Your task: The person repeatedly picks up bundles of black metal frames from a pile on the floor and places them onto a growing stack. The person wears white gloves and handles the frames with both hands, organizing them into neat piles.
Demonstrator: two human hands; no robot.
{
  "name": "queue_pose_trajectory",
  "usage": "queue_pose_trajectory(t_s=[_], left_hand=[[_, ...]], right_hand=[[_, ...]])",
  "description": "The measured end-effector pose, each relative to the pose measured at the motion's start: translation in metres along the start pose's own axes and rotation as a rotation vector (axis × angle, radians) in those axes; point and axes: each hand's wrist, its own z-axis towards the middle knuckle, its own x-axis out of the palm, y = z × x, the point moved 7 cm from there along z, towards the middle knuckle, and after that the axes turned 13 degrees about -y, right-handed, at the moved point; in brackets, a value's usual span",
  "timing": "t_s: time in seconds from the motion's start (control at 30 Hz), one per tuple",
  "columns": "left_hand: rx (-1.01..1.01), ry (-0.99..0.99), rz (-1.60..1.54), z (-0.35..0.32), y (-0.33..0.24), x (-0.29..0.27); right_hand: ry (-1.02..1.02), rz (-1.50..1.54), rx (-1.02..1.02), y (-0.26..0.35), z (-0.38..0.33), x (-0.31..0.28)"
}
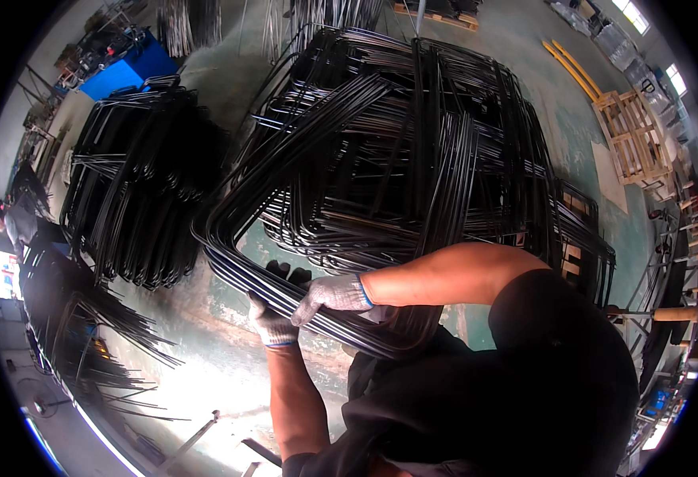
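Note:
A bundle of bent black metal rods (257, 278), with rounded corners, lies across in front of my body. My left hand (271, 322), in a grey-white knitted glove, grips its near edge from below, the thumb along the rods. Close to the right of it, my right hand (329, 296) wraps round the same bundle from above in a matching glove with dark fingertips. The bundle's far side rests against a large stack of similar bent rods (365, 159); where its ends lie among them I cannot tell.
Another stack of black bent rods (138, 183) stands to the left, with loose straight rods (110, 326) sticking out nearer me. Behind it is a blue bin (118, 67). Wooden pallets (631, 139) and yellow bars (573, 70) lie at the right. A person (21, 222) is at the far left.

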Motion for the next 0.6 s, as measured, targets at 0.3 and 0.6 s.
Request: queue_pose_trajectory(t_s=[0.3,0.6], left_hand=[[0.07,0.407,-0.211,-0.042,-0.074,0.125],[-0.048,0.948,-0.246,-0.114,-0.132,0.288]], right_hand=[[0.028,-0.242,-0.389,0.059,-0.086,0.093],[0.05,-0.336,-0.969,0.093,-0.204,0.194]])
